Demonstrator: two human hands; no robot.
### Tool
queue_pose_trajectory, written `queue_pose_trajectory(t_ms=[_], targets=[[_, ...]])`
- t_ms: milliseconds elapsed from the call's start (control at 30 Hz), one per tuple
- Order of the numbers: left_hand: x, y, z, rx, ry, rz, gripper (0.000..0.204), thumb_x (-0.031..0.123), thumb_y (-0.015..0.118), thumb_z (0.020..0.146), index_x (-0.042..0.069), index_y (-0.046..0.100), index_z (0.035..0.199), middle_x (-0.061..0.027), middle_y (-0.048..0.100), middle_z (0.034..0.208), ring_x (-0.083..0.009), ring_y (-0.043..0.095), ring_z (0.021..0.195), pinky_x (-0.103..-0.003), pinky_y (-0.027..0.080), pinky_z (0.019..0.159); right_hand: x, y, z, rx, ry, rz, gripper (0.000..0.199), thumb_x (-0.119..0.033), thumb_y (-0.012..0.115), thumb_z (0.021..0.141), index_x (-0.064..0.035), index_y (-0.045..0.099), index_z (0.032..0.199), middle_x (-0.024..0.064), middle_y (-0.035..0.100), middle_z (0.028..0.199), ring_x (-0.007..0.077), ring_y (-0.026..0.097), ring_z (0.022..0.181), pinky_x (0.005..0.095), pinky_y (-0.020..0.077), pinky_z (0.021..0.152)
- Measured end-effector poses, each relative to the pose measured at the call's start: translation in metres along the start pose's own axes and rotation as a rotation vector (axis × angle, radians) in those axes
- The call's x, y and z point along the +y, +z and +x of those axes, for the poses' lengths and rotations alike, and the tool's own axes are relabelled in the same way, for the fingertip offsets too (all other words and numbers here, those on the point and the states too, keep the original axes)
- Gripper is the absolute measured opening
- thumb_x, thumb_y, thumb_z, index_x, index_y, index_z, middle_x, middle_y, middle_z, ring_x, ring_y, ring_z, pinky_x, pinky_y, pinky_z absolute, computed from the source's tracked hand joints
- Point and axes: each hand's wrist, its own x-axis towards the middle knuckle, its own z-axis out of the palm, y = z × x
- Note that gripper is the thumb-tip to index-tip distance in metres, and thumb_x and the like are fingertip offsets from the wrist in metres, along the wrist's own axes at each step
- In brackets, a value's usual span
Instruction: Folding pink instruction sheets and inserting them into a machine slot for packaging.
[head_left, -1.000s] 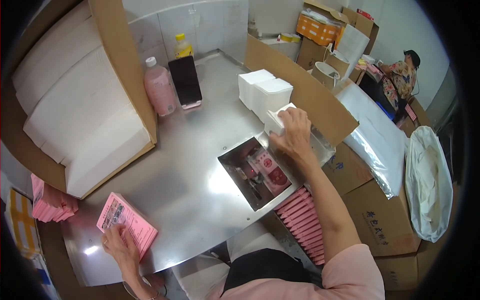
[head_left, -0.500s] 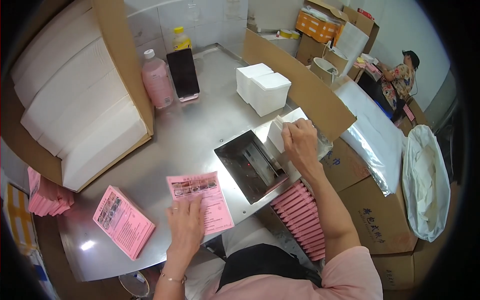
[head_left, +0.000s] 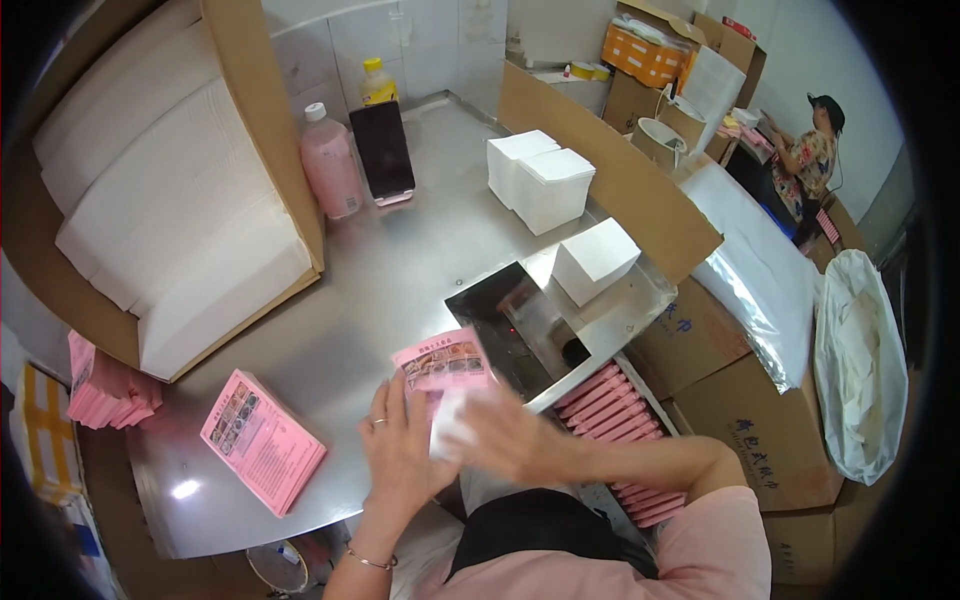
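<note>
At the table's near edge, my left hand grips the left side of a pink printed paper sleeve, fingers pointing up along it. My right hand, smeared by motion, comes across from the right. Its fingers hold white folded napkins against the sleeve's lower part. How far the napkins sit inside the sleeve is hidden. Just beyond the right hand is a dark rectangular opening in the metal table. A squared stack of white napkins stands beside it. To the left lies a pile of pink sleeves.
A large carton of white napkins stands at left, near a pink bottle and a propped phone. More napkin stacks stand by a cardboard flap. Pink packets fill a box below right. A person sits far right.
My right hand has left the napkin stack and swung left to the pink sleeve, bringing white napkins. My left hand has shifted from lying on the sleeve to gripping its side.
</note>
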Motion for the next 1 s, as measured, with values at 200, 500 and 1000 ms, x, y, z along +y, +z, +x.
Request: queue_pose_trajectory(t_ms=[200,500,1000], targets=[[0.013,0.004,0.018,0.143,-0.118,0.109,0.086,0.038,0.076,0.071,0.008,0.044,0.145,-0.0256,0.027,0.159,-0.0475,0.026,0.145,-0.061,0.021,0.111,0.007,0.003,0.054,-0.186,0.222,0.125,0.024,-0.014,0.063,0.077,-0.0011,0.063,0.098,0.0158,0.063,0.096,0.0335,0.063,0.096,0.0591,0.035,0.107],[0.013,0.001,0.012,0.172,-0.177,0.213,0.059,0.042,0.07,0.079,0.005,0.062,0.124,-0.0183,0.048,0.143,-0.0408,0.041,0.128,-0.052,0.031,0.099,0.13,-0.069,-0.009,0.076,0.689,-0.695,0.025,-0.016,0.07,0.085,0.0001,0.068,0.104,0.0124,0.061,0.093,0.0294,0.058,0.097,0.0455,0.0424,0.088],[0.009,-0.004,0.001,0.041,0.044,-0.072,0.054,0.032,0.074,0.075,0.007,0.062,0.121,-0.0162,0.056,0.112,-0.0355,0.053,0.096,-0.045,0.042,0.08,0.023,-0.034,0.002,0.023,0.25,-0.058,0.048,0.0,0.063,0.076,0.0012,0.06,0.124,0.0246,0.057,0.125,0.0432,0.06,0.113,0.0627,0.042,0.103]])
